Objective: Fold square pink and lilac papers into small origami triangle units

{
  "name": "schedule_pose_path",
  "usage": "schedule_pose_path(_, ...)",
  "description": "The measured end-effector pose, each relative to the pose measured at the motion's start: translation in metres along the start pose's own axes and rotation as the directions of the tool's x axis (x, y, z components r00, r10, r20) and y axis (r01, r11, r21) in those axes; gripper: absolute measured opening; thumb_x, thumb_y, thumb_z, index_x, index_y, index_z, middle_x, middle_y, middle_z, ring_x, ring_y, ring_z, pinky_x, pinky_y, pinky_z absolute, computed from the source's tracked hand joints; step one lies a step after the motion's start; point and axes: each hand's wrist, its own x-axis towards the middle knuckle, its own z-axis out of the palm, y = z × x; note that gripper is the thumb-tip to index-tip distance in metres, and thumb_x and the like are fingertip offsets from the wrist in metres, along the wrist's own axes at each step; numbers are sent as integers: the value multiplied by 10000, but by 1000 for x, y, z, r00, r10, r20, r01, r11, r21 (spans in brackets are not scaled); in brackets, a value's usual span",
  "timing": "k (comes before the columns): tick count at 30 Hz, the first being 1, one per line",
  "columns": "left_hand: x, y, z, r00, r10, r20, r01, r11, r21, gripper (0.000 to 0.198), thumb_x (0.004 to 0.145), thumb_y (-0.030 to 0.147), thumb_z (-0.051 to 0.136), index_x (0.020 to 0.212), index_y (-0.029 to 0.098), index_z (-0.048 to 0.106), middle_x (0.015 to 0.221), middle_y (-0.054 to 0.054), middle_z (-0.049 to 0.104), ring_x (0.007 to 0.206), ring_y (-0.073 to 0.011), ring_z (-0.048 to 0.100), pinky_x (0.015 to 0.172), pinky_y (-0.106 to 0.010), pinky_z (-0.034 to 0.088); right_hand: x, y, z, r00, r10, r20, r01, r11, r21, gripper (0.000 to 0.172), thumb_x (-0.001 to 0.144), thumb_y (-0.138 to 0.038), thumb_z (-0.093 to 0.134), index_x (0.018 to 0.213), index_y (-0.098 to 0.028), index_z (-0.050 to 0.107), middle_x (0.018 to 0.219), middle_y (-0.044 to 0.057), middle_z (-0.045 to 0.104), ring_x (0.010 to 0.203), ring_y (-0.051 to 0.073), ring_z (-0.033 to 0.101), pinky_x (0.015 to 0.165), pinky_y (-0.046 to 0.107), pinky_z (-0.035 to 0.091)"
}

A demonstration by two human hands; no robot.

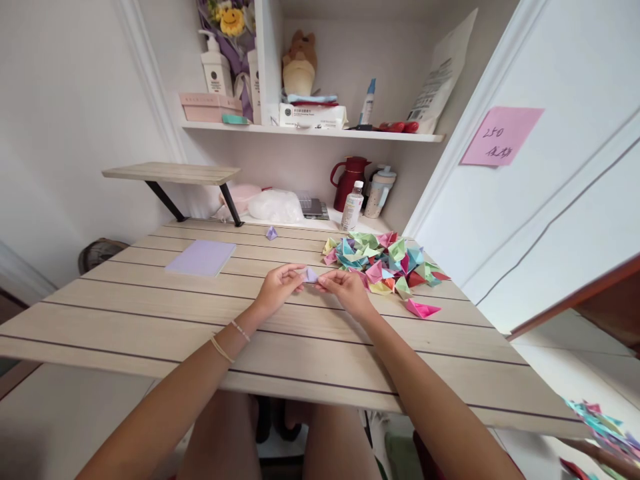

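I have left hand [275, 289] and right hand [349, 291] pinched closed on opposite ends of a folded lilac paper [311, 275], over the counter [310, 353]. Heaped paper boats [369, 248] beyond right hand; lilac sheets [201, 257] lie left.

A small, pale lavender piece of folded paper [311, 275], roughly triangular with creased faces, is held up at its sides between the fingertips [321, 281] of both hands.
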Motion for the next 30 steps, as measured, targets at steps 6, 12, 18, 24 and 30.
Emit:
schedule_pose_path(6,0,-4,1,998,-16,60,20,998,-67,386,656,291,676,998,129,600,819,-55,648,695,-148,631,705,-306,506,0,-6,-2,1000,10,-2,-10,999,-34,261,642,-401,664,721,-153,638,656,39,668,649,165,627,683,317,504)
schedule_pose_path(12,0,-5,1,999,-24,46,27,998,-61,372,635,280,696,965,133,608,793,-51,649,721,-151,627,689,-287,509,0,-7,0,995,33,89,-22,992,-124,197,654,-343,652,694,-152,622,659,38,656,683,173,628,693,305,492)
schedule_pose_path(18,0,-3,0,998,-40,40,40,999,23,271,627,316,692,793,105,655,745,-76,678,668,-154,627,631,-255,503,0,-3,3,996,94,9,-94,995,-22,330,621,-263,682,915,-180,557,670,7,662,634,147,631,656,285,506)
schedule_pose_path(24,-2,-1,3,999,-27,47,23,997,74,240,647,335,667,731,110,648,675,-59,674,591,-148,611,566,-254,502,-2,-5,4,974,224,-31,-217,964,152,389,607,-205,713,950,-164,536,646,18,664,606,131,632,635,256,527)
schedule_pose_path(30,-2,-1,2,997,6,76,-17,991,136,203,676,324,639,698,123,636,654,-34,657,569,-127,592,547,-221,479,-3,-8,4,948,316,-22,-312,943,113,239,585,-241,736,758,-142,605,647,37,667,613,127,635,625,221,533)
